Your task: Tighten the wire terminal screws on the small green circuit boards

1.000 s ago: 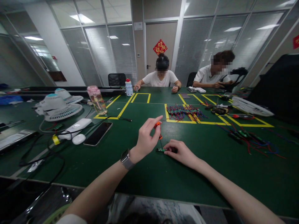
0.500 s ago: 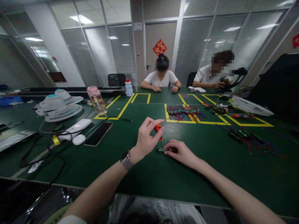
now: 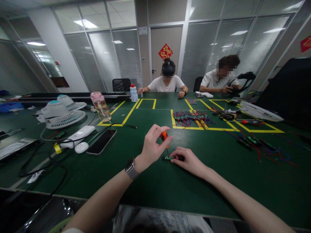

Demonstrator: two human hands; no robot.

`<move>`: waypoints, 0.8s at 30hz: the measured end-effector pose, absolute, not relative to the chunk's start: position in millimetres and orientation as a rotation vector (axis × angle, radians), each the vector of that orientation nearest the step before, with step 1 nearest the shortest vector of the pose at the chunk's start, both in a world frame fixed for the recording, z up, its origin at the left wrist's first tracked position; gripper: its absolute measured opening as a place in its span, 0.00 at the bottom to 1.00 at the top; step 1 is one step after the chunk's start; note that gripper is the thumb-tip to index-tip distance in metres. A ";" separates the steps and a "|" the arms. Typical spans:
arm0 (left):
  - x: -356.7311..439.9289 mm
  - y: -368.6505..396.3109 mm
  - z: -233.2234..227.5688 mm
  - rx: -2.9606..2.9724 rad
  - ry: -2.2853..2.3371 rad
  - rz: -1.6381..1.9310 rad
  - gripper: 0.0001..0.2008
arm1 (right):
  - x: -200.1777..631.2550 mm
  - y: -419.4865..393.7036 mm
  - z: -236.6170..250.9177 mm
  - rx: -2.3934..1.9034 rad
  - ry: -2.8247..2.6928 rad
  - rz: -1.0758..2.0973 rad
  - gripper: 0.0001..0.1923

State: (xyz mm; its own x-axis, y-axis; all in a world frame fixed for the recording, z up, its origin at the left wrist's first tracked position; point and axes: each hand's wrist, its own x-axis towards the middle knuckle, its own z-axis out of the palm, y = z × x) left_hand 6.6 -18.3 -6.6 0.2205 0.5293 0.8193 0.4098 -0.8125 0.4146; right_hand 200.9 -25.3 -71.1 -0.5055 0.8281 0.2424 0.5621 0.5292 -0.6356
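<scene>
My left hand point(image 3: 153, 142) holds an orange and black screwdriver point(image 3: 164, 136) upright between thumb and fingers. Its thin shaft points down to a small green circuit board point(image 3: 167, 158) lying on the table; whether the tip sits in a screw is too small to tell. With thumb and fingertips, my right hand point(image 3: 187, 159) pinches the right end of that board against the tabletop. The fingers partly hide this end. A watch point(image 3: 132, 168) is on my left wrist.
Circuit boards with red and blue wires point(image 3: 191, 118) lie ahead, and more wired boards point(image 3: 257, 142) at right. A phone point(image 3: 102, 141), white mouse point(image 3: 82, 147), pink-lidded bottle point(image 3: 101, 106) and fans point(image 3: 59, 115) stand left. Two people point(image 3: 167, 82) sit opposite.
The screwdriver handle has turned slightly in my left hand, while my right hand stays on the board. Across the table, one person's arm has moved outward to the left.
</scene>
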 end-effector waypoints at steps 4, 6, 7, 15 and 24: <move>7.5 -19.1 -10.1 2.312 0.878 1.583 0.19 | 200.5 -25.7 -70.2 -1.126 -2.239 0.678 0.05; 9.3 -18.8 -12.2 2.293 0.858 1.590 0.21 | 200.5 -25.7 -70.4 -1.126 -2.239 0.682 0.05; 10.1 -18.7 -12.9 2.293 0.856 1.602 0.20 | 200.4 -25.7 -70.5 -1.128 -2.239 0.681 0.05; 10.0 -19.6 -13.1 2.387 0.871 1.774 0.12 | 199.7 -26.2 -69.4 -1.129 -2.234 0.670 0.04; 9.6 -18.4 -12.2 2.303 0.852 1.706 0.16 | 200.8 -25.9 -71.5 -1.120 -2.233 0.679 0.05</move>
State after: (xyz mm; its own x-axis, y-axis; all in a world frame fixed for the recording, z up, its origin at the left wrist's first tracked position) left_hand 9.6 -18.4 -12.2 0.1914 0.5228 0.8307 0.3503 -0.8270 0.4397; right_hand 200.8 -25.9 -71.5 -0.5047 0.8285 0.2427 0.5532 0.5262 -0.6459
